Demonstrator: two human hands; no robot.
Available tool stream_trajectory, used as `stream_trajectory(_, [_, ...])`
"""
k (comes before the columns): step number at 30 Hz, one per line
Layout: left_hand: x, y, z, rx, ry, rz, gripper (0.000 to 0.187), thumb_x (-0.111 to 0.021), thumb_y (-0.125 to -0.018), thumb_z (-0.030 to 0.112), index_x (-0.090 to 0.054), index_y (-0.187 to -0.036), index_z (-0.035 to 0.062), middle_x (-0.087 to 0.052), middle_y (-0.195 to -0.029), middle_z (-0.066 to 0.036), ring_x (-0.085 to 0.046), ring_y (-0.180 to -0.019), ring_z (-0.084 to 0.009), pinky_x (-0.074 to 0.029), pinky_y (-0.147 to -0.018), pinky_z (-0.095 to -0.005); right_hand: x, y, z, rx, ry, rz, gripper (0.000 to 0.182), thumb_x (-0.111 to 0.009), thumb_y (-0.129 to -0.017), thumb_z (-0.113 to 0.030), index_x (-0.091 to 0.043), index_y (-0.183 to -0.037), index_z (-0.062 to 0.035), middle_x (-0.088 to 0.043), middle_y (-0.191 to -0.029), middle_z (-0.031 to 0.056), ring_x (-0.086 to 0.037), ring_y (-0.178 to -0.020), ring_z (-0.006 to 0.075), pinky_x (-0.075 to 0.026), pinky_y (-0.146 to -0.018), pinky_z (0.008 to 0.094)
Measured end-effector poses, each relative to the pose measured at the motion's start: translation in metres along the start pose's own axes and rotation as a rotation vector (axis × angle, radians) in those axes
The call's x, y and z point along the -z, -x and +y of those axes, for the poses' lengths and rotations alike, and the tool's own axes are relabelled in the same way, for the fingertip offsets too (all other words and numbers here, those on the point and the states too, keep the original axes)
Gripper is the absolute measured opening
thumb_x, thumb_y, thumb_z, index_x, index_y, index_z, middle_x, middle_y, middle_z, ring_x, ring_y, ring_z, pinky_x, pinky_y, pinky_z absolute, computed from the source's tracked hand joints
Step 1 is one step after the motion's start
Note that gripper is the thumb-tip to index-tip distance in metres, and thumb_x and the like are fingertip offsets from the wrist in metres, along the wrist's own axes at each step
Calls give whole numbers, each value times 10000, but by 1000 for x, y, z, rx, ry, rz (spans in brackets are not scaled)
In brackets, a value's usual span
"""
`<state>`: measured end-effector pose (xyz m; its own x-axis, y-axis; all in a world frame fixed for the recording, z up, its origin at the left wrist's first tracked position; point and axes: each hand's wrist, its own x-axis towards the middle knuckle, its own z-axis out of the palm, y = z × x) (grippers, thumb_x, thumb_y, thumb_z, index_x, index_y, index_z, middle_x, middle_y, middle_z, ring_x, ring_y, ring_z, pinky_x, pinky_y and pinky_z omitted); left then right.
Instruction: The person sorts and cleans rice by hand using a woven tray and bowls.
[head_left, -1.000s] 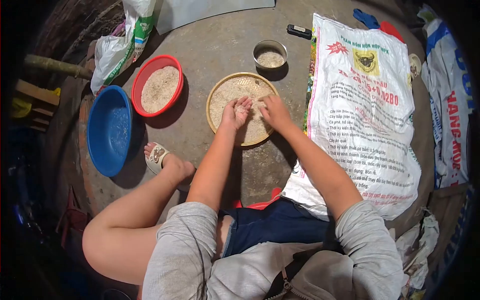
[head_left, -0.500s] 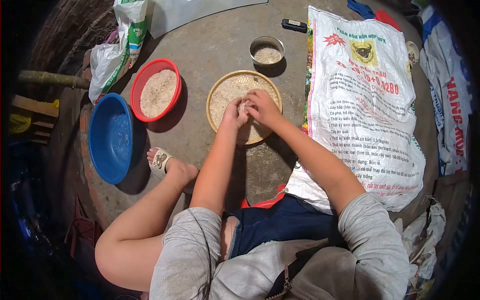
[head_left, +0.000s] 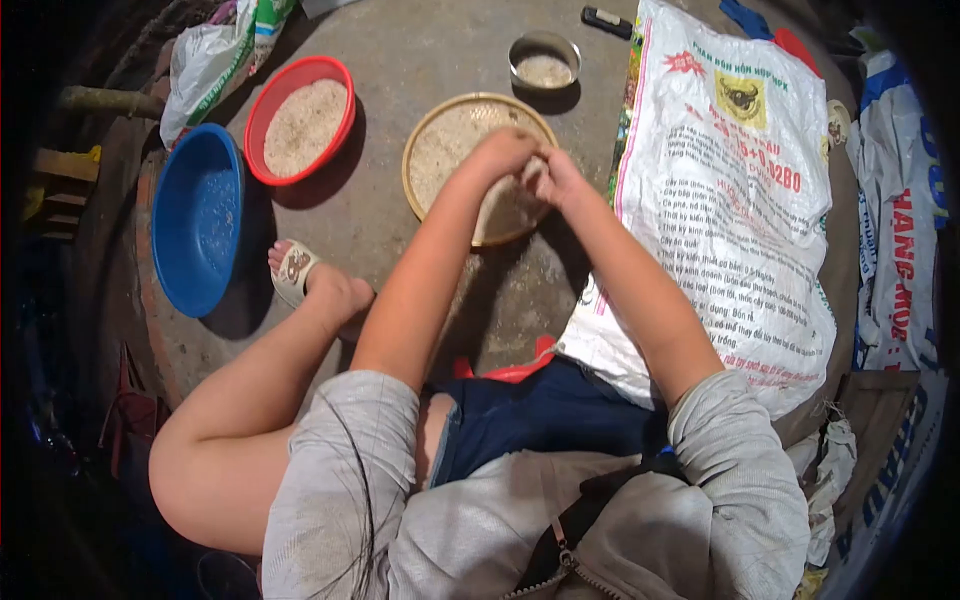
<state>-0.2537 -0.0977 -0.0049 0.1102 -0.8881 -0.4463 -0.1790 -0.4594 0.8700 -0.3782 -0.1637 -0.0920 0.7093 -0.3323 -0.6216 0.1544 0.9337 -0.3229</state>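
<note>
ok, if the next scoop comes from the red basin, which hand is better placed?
Left, I'd say: the left hand is nearer the red basin; the right hand would likely have to cross the left arm. Both hands meet over the round tray, so they'd part first.

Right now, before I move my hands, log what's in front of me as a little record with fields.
left hand: over tray, fingers curled, contents hidden
right hand: close against left hand
tray: round, woven, spread with pale grain
red basin: left of tray, holds grain
blue basin: beside red basin, specks inside
bowl: metal, beyond tray, some grain
sack: printed, right of tray
</note>
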Motion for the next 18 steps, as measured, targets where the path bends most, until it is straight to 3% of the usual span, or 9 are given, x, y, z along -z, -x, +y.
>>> stream_trajectory(2, [2,2,-9,-210,-240,321,225,-560,-801,242,-638,-819,32,-632,-717,-157,-619,-714,-298,-477,-670,-378,5,-1,-4,-29,-207,-21,321,-398,-898,-178,-457,-1090,72,-568,-980,202,-599,-853,310,-546,-730,378])
stream_trajectory(3, [3,2,-19,-188,-238,312,225,-560,-801,242,-638,-819,32,-632,-717,-157,-619,-714,-298,-477,-670,-378,8,1,-6,28,-196,24,276,-370,-881,-108,-467,-999,122,-564,-925,221,-593,-804,318,-538,-757,373])
stream_trajectory(5, [4,4,-38,-232,-589,472,209,-559,-754,196,-646,-875,50,-629,-863,-179,-614,-811,-330,-489,-704,-409,1,8,-7,121,-177,218,271,-368,-867,-89,-450,-999,132,-535,-952,226,-579,-848,322,-534,-786,391])
stream_trajectory(8, [-10,10,-74,-193,-781,350,188,-581,-736,183,-623,-873,61,-604,-896,-154,-594,-869,-318,-483,-730,-410,3,10,-11,137,-178,267,268,-359,-859,-78,-444,-996,136,-513,-965,231,-564,-889,330,-531,-803,397])
stream_trajectory(10, [-17,12,-87,-205,-769,316,206,-595,-724,155,-608,-913,71,-581,-939,-147,-586,-894,-301,-482,-739,-409,8,7,-12,134,-181,259,269,-354,-855,-73,-442,-997,138,-503,-970,233,-555,-907,333,-529,-811,399])
stream_trajectory(12, [-19,9,-97,-436,-711,398,164,-606,-707,125,-628,-860,68,-613,-883,-157,-598,-836,-327,-489,-719,-400,5,7,-10,167,-194,268,270,-347,-853,-69,-432,-1001,140,-490,-985,235,-550,-913,339,-528,-819,404])
stream_trajectory(16, [-4,0,-81,-266,-464,316,136,-627,-720,142,-652,-819,51,-650,-796,-130,-630,-738,-274,-500,-680,-358,-2,9,-2,146,-81,265,283,-343,-861,-71,-414,-1012,158,-475,-1007,233,-547,-933,352,-530,-816,413])
stream_trajectory(18, [5,-1,-70,-153,-157,293,173,-660,-757,137,-649,-895,33,-661,-794,-94,-630,-696,-166,-497,-646,-303,-8,12,2,36,-61,271,287,-342,-873,-75,-423,-1048,137,-475,-1013,231,-548,-952,348,-531,-815,415])
